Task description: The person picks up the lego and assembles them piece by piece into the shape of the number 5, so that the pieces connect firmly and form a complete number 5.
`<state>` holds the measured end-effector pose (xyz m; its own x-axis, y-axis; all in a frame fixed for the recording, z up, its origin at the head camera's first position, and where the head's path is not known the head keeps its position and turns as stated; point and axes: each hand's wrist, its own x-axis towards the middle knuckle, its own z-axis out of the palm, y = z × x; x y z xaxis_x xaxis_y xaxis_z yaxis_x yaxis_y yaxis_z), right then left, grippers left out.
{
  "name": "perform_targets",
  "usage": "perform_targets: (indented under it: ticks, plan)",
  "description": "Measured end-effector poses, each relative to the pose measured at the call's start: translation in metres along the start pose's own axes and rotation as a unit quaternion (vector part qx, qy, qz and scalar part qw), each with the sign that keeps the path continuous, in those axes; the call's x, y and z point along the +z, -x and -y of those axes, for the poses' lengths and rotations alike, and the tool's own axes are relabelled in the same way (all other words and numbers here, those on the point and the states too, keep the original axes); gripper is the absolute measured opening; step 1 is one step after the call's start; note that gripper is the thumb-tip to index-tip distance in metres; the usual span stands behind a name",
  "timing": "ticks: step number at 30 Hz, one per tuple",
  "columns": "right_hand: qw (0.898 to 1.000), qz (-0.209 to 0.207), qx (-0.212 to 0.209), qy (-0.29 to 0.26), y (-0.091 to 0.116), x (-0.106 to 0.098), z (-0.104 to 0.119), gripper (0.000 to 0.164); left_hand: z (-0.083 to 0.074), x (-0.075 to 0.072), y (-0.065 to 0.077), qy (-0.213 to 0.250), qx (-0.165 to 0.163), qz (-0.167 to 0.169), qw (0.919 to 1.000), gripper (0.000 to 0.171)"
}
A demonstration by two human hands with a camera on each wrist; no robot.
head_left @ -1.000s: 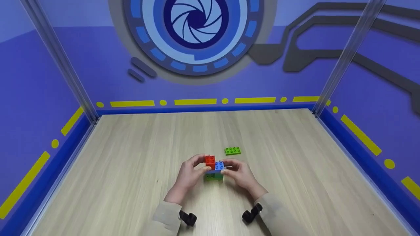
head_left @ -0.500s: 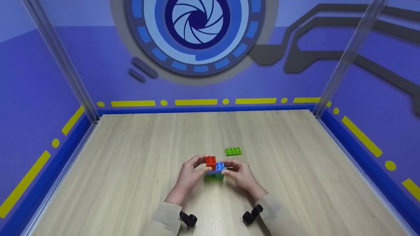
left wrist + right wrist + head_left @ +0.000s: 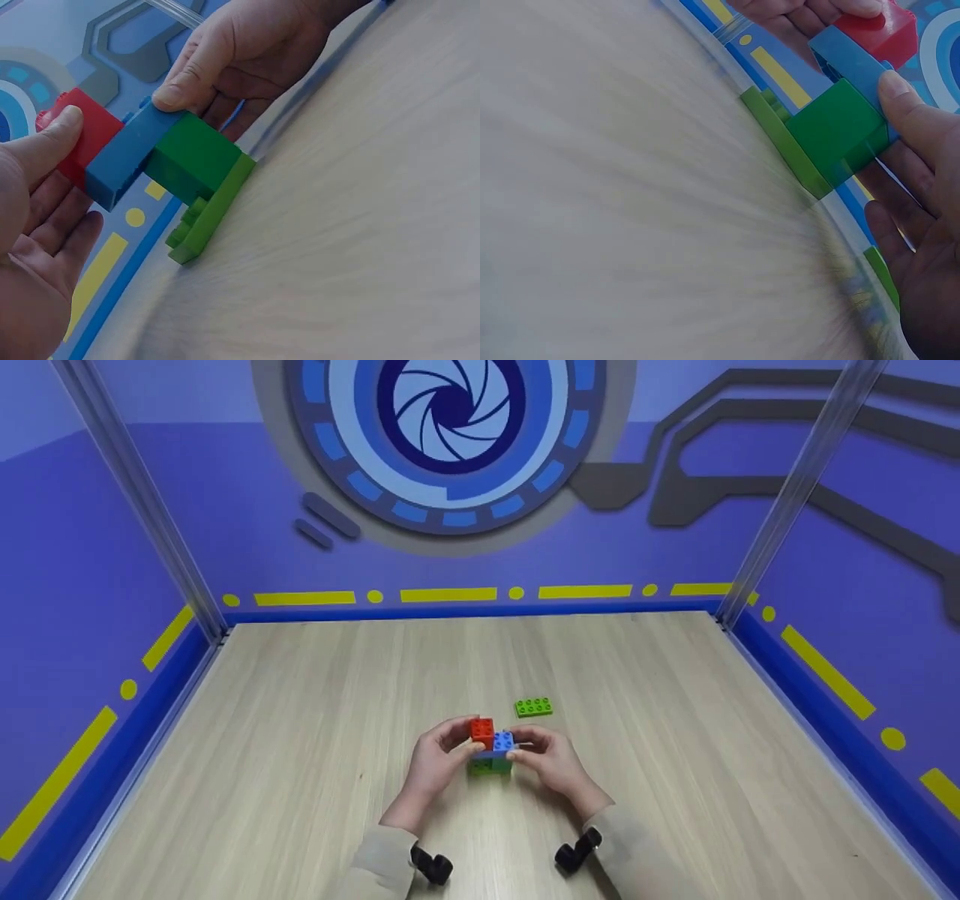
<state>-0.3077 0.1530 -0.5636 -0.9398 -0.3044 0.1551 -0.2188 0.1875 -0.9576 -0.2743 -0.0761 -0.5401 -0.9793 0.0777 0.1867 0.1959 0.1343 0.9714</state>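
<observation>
A small stack of toy building bricks stands on the table between my hands. At its base is a flat light green brick [image 3: 214, 214], with a dark green brick [image 3: 195, 154] on its right half. Across that lies a blue brick [image 3: 502, 742], its left end overhanging, and a red brick [image 3: 482, 733] sits on the blue one's left half. My left hand [image 3: 440, 761] pinches the red brick between thumb and fingers. My right hand [image 3: 553, 761] pinches the blue brick's right end, thumb on its near side. The far-side fingertips are partly hidden in the head view.
A second flat light green brick [image 3: 533, 706] lies on the wooden table [image 3: 315, 720] just beyond my right hand. Blue and purple printed panels [image 3: 450, 562] wall the table at the back and both sides. A black wrist camera [image 3: 431, 865] sits on each sleeve.
Hands and stack keep the same pose over the last second. The whole head view shifts only very slightly.
</observation>
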Motion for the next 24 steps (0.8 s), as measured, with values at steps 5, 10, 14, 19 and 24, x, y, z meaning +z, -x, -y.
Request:
perform_targets:
  ticks: [5, 10, 14, 19, 24]
  plan:
    - [1.000, 0.005, 0.001, -0.004, 0.0002, -0.0003, -0.0007, 0.041, 0.0042, 0.0003, 0.0010, 0.018, 0.013, 0.006, 0.9997, 0.048]
    - [1.000, 0.000, -0.002, 0.001, 0.0004, -0.0003, 0.0013, 0.040, 0.0054, 0.0010, 0.0011, 0.037, 0.004, 0.008, 0.9993, 0.046]
    - [1.000, 0.002, -0.004, -0.002, 0.0006, 0.0002, 0.0026, 0.040, 0.0064, 0.0022, 0.0002, 0.054, -0.008, 0.005, 0.9985, 0.045]
    - [1.000, 0.008, -0.003, -0.014, 0.0011, 0.0004, 0.0026, 0.041, 0.0059, 0.0034, -0.0001, 0.071, -0.012, 0.004, 0.9974, 0.044]
    - [1.000, 0.007, -0.001, -0.009, 0.0004, 0.0000, 0.0013, 0.039, 0.0047, 0.0032, -0.0004, 0.063, -0.007, -0.002, 0.9980, 0.043]
